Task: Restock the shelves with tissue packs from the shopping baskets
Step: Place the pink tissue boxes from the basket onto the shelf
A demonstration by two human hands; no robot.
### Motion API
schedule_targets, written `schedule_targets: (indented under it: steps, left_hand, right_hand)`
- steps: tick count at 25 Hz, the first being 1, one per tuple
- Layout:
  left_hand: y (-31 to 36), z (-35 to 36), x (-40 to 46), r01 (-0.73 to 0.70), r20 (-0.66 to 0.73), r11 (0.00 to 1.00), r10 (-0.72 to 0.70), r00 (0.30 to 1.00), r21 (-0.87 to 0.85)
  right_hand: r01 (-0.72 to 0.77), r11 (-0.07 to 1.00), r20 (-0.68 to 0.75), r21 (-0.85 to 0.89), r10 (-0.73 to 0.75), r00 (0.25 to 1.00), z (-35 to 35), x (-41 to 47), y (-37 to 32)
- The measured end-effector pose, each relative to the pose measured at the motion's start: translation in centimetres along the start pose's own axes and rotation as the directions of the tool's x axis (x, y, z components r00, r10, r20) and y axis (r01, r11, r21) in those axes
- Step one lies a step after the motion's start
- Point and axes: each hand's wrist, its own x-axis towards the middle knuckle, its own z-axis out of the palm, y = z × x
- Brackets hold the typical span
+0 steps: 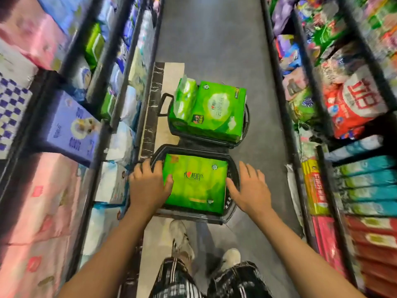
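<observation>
Legs: plaid trousers (pixel 182 280) and pale shoes (pixel 181 239) on the floor (pixel 214 39), nearest the camera.
Left hand (pixel 148 186): fingers spread and released, over the near basket's left rim, thumb touching the pack's left edge.
Right hand (pixel 251 190): fingers spread and released, at the near basket's right rim, thumb beside the pack's right edge.
Near basket (pixel 232 175): black, on the floor, holding one flat green pack (pixel 195 181).
Far basket (pixel 247 119): touching the near one, piled with green packs (pixel 217 110).
Shelves (pixel 103 67): both sides of the aisle, stocked.
</observation>
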Motion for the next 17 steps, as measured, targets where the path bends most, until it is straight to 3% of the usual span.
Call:
schedule_targets:
  steps: [7,11,13,17]
  left_hand:
    - [-3.9,19.8,10.8,-0.016,0.167,0.994,0.034,0.985,-0.108]
    - [-5.8,32.1,13.8,0.217,0.32,0.943,-0.131,0.938,-0.251]
    - [-6.3,35.7,14.0,0.32,0.371,0.899,-0.199,0.907,-0.299]
    - [-6.3,35.9,13.5,0.393,0.321,0.79,-0.262,0.91,-0.47]
  right_hand:
    - [-0.152,0.978,0.229,0.143,0.116,0.966,19.5,9.8,1.6]
    - [-0.374,0.873,0.255,0.314,0.302,0.919,29.5,13.0,4.3]
    - [-0.47,0.8,0.329,0.373,0.359,0.873,32.5,13.7,5.4]
    - [-0.519,0.729,0.391,0.446,0.363,0.846,33.1,13.3,6.3]
